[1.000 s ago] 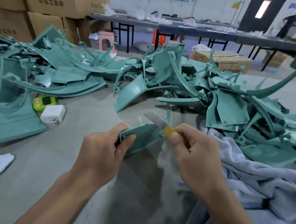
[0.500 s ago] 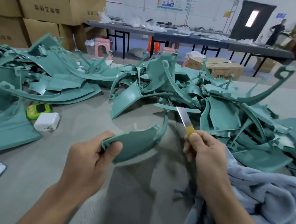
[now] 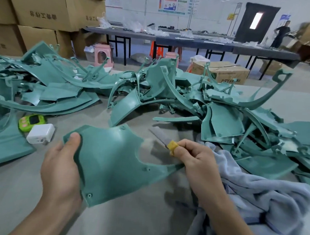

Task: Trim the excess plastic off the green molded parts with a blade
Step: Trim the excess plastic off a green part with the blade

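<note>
Green plastic: one flat molded part (image 3: 110, 162) is gripped at its left edge by the left hand (image 3: 59, 167), thumb on top. At the part's right tip, the right hand (image 3: 198, 162) curls round one yellow-wrapped blade (image 3: 158, 136). Beyond the part sprawls a heap of green parts (image 3: 170, 92); left of it lie one white charger (image 3: 40, 133) and one green gadget (image 3: 32, 122).

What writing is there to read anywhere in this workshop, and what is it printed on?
"JYTY": on the cardboard box behind the green parts; what follows it is blurred.
Stacked cartons: printed characters, not legible.
Wall posters: too small to read.
Yellow wall sign: blurred.
</note>
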